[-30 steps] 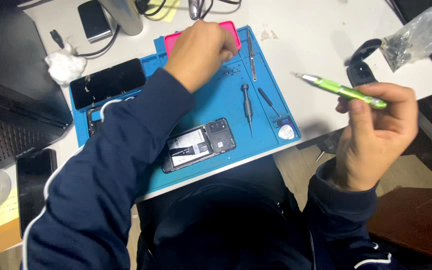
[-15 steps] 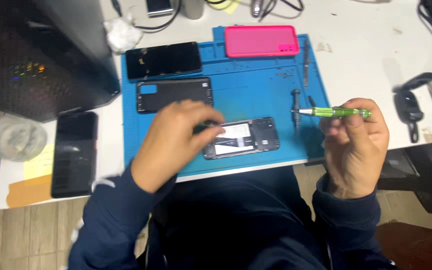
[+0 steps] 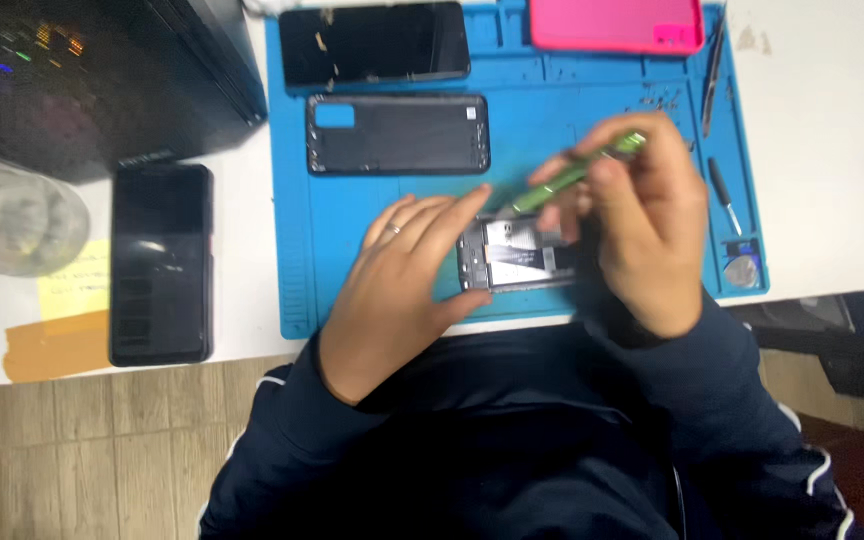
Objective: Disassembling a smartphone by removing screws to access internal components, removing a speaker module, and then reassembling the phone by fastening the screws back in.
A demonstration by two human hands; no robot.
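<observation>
Left hand lies flat, fingers together, steadying an opened phone at the near edge of a blue work mat. Right hand pinches a green screwdriver angled down onto it. Farther back lie a black rear cover, a dark screen panel and a pink case.
</observation>
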